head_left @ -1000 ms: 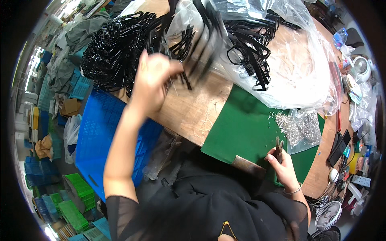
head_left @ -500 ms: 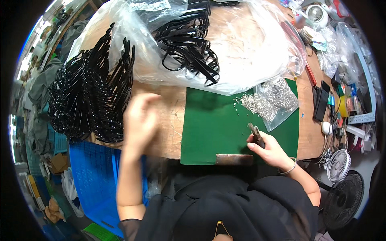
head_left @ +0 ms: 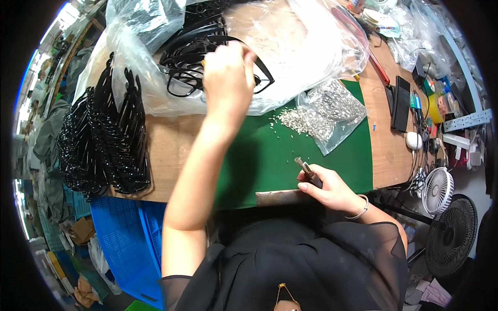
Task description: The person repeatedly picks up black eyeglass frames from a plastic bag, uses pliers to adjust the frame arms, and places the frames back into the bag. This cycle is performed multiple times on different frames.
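Over the clear plastic bag [head_left: 306,57], my left hand [head_left: 228,75] has its fingers curled round a black eyeglass frame [head_left: 265,69], partly hidden behind the hand. More black frames [head_left: 182,83] lie tangled on the bag just left of it. My right hand [head_left: 332,191] grips a small hand tool [head_left: 308,171] that looks like pliers, its metal jaws pointing up and left above the green mat [head_left: 264,166]. A heap of tiny silvery pieces [head_left: 294,120] spills from a small clear bag [head_left: 337,111] on the mat.
A large stack of glossy black frames [head_left: 104,140] stands at the table's left, above a blue plastic crate [head_left: 122,238]. To the right lie a black phone [head_left: 401,103], a red-handled tool [head_left: 378,67] and cables. Fans [head_left: 450,236] stand at lower right.
My left hand has moved from beside the left stack up and right to the frames on the bag, closing on one. My right hand still holds the tool. The whole view has shifted slightly.
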Demonstrator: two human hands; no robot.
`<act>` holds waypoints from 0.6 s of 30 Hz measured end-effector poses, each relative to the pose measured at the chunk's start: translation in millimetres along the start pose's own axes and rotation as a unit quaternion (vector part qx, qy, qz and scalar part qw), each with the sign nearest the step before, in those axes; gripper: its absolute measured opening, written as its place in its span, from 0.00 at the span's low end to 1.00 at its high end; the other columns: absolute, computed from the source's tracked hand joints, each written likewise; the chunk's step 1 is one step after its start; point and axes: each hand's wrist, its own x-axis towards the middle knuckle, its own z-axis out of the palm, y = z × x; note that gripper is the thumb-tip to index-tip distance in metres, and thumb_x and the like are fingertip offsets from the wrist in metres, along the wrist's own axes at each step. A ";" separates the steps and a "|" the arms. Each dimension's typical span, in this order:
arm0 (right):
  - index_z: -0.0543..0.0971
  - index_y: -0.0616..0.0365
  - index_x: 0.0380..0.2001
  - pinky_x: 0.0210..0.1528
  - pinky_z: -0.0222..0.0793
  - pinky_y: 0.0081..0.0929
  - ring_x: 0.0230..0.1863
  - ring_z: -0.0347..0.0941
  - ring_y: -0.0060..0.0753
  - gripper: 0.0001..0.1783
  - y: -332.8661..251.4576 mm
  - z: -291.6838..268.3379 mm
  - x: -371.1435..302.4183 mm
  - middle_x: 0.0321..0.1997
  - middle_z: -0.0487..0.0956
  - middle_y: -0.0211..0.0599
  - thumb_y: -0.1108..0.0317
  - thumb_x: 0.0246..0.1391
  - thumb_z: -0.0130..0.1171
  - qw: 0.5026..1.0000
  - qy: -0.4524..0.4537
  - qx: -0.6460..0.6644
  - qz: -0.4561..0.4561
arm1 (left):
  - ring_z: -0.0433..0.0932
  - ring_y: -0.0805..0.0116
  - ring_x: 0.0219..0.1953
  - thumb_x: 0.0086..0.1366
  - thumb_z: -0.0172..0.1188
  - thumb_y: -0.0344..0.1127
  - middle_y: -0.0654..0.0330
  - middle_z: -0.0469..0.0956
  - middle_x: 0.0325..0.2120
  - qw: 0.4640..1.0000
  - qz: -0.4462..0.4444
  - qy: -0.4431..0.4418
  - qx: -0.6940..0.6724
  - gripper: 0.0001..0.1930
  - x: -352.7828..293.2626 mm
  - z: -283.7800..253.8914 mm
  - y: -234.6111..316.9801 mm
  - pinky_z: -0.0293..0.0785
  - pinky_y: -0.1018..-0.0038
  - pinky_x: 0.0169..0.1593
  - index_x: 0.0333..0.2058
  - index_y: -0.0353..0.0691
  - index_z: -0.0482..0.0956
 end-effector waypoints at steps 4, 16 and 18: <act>0.72 0.63 0.33 0.37 0.66 0.23 0.31 0.68 0.22 0.13 11.8 -10.7 -4.2 0.27 0.74 0.35 0.64 0.50 0.56 0.999 0.046 0.015 0.017 | 0.74 0.54 0.32 0.56 0.55 0.34 0.52 0.74 0.26 0.988 -0.028 -0.151 0.011 0.08 -20.9 -2.6 4.7 0.69 0.67 0.37 0.31 0.35 0.72; 0.72 0.63 0.34 0.38 0.66 0.26 0.33 0.71 0.28 0.14 9.6 -18.2 -10.5 0.30 0.74 0.40 0.64 0.49 0.56 0.998 0.012 -0.047 0.049 | 0.75 0.60 0.26 0.56 0.49 0.28 0.54 0.75 0.22 0.998 0.060 -0.011 -0.013 0.05 11.1 21.9 -28.1 0.72 0.70 0.33 0.31 0.36 0.73; 0.72 0.63 0.33 0.38 0.67 0.28 0.33 0.72 0.37 0.13 6.8 -19.3 -3.2 0.30 0.74 0.43 0.64 0.48 0.57 0.995 0.006 -0.084 0.048 | 0.75 0.60 0.24 0.60 0.46 0.32 0.53 0.75 0.21 0.995 0.068 -0.078 0.005 0.10 43.4 -12.1 -13.0 0.72 0.70 0.32 0.34 0.36 0.74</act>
